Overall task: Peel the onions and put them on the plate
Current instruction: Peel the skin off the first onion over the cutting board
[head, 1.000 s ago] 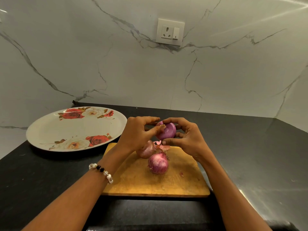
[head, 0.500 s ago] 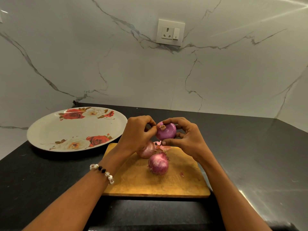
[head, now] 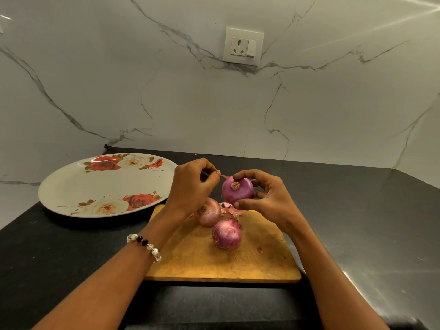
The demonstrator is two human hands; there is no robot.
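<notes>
Black counter [head: 59, 253], marble wall behind, wall socket [head: 243, 46] at 12 o'clock high up. Wooden cutting board [head: 190, 260] sits centre, near edge of counter. Flowered plate [head: 71, 186] at 10 o'clock from the board, just beside its far-left corner, nothing on it.

On the board: two unpeeled onions, a brownish one [head: 208, 215] partly hidden behind the left wrist, and a streaked purple one [head: 226, 234] at 5 o'clock from it, the two just beside each other, cannot tell if they touch. Loose peel scraps [head: 229, 208] lie at the far edge, under the hands.

Held above the board: third onion [head: 237, 189], smooth purple, mostly peeled, root end facing the camera. Right hand [head: 269, 198] grips it, fingers curled over the top, thumb under. Left hand [head: 190, 186] pinches a thin strip of skin [head: 222, 175] stretched from the onion's top at 10 o'clock. Beaded bracelet [head: 145, 246] on the left wrist.
</notes>
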